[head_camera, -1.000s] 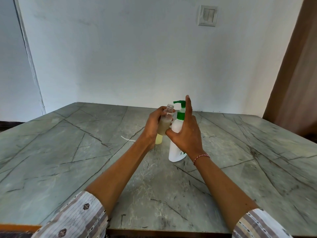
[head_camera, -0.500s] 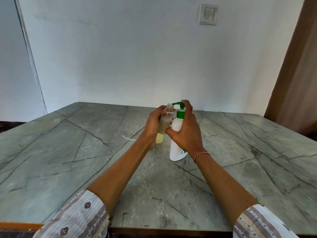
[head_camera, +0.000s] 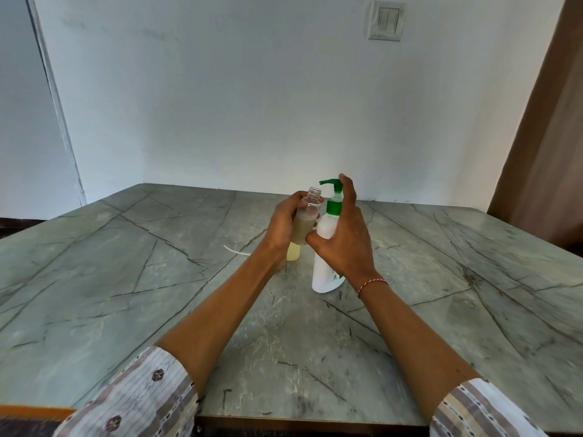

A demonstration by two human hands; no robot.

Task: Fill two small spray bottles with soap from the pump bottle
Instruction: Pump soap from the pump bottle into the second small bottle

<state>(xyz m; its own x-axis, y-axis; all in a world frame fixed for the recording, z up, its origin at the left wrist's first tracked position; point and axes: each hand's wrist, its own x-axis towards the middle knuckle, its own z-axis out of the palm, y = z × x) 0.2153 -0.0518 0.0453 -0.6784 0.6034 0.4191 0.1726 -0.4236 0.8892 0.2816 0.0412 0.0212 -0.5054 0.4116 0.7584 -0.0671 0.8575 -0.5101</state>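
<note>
Grey veined marble table [head_camera: 126,279] backs the left hand [head_camera: 282,230], whose fingers curl around a small clear spray bottle [head_camera: 305,227], uncapped, tilted slightly and raised with its open neck just beside the green nozzle of the white pump bottle [head_camera: 325,257]. The right hand [head_camera: 345,244] wraps that upright pump bottle's body, thumb on the front, forefinger on the green pump head [head_camera: 332,183]. A second, yellowish bottle [head_camera: 293,251] stands behind the left wrist; beyond are a pale wall [head_camera: 252,89] and its switch plate [head_camera: 386,21].
</note>
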